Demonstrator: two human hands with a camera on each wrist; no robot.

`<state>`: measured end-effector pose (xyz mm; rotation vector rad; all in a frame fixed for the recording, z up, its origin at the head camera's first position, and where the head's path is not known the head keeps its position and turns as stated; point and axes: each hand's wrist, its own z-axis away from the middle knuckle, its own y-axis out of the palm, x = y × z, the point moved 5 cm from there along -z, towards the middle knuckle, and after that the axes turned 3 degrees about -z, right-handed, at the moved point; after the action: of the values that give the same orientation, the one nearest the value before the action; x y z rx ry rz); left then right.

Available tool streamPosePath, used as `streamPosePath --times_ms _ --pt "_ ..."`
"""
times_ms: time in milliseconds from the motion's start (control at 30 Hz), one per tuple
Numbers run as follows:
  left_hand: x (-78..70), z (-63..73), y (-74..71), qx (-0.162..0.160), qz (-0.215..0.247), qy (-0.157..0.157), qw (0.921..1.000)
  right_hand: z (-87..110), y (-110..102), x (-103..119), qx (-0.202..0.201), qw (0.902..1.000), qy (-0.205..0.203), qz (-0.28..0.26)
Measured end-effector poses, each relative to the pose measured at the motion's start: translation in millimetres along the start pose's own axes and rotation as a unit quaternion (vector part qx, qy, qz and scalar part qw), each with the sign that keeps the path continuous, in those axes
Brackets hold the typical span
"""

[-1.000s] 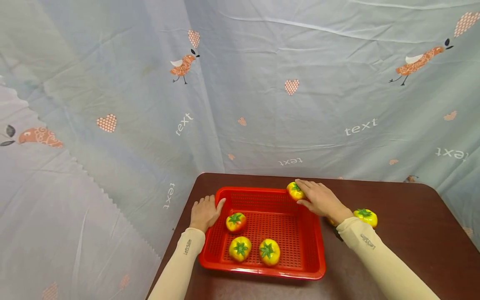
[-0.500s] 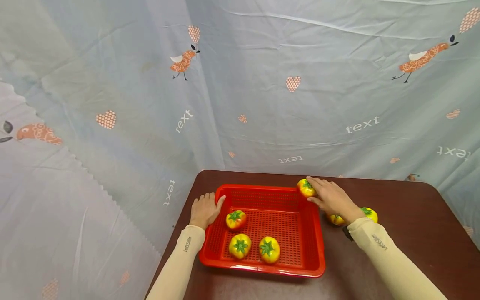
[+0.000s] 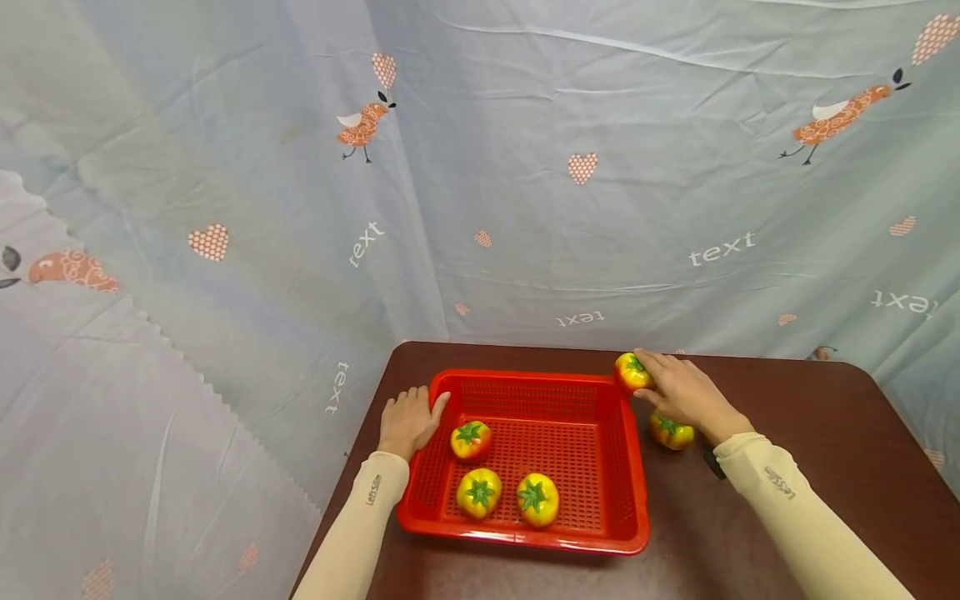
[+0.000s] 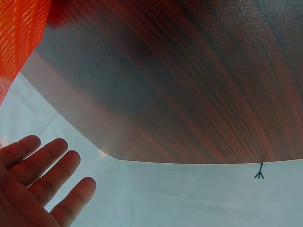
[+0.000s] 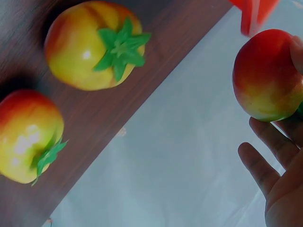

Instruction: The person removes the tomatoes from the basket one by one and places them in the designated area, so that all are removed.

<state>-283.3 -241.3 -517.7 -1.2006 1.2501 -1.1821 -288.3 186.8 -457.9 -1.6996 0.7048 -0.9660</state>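
My right hand (image 3: pixel 686 392) holds a yellow-red tomato (image 3: pixel 632 372) with a green leafy top, just off the far right corner of a red perforated plastic basket (image 3: pixel 517 543). Thumb and fingers grip this tomato in the right wrist view, part of it cut off by the frame. Three similar tomatoes lie inside: one at the left (image 3: pixel 471 442), one at the front left (image 3: pixel 478 493) and one at the front middle (image 3: pixel 537 500). At the basket's left rim rests my left hand (image 3: pixel 411 422), its fingers extended and its thumb by the rim.
On the dark wooden table (image 3: pixel 810 450), right of the basket, lies another tomato (image 3: pixel 671 431). The right wrist view shows two table tomatoes, a nearer one (image 5: pixel 28 137) and a leaf-up one (image 5: pixel 94 45). A patterned grey-blue curtain (image 3: pixel 525 208) hangs behind and at the left.
My right hand has moved right with the tomato, from the basket's far right corner to just outside it. The left hand and the tomatoes in the basket stay put.
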Motion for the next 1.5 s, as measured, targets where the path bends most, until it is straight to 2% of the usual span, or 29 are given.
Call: streamPosePath --times_ms 433,667,900,1167,1500 --pt "0.2 -0.4 1.0 -0.004 -0.001 0.001 1.0000 16.1 -5 -32 0.015 0.9990 0.042 -0.006" --pt "-1.1 -0.4 0.8 -0.002 -0.002 0.001 1.0000 31.3 -15 -57 -0.003 0.9986 0.050 0.013" --pt "0.0 -1.2 0.2 -0.003 0.002 -0.003 1.0000 47.5 -19 -80 0.014 0.9967 0.076 0.027" --pt "-1.1 -1.6 -0.3 -0.002 0.003 0.000 1.0000 56.7 -20 -89 0.033 0.9939 0.104 0.022" --pt "-0.5 -0.9 0.2 -0.005 0.000 0.002 1.0000 72.9 -28 -106 0.007 0.9924 0.123 -0.003"
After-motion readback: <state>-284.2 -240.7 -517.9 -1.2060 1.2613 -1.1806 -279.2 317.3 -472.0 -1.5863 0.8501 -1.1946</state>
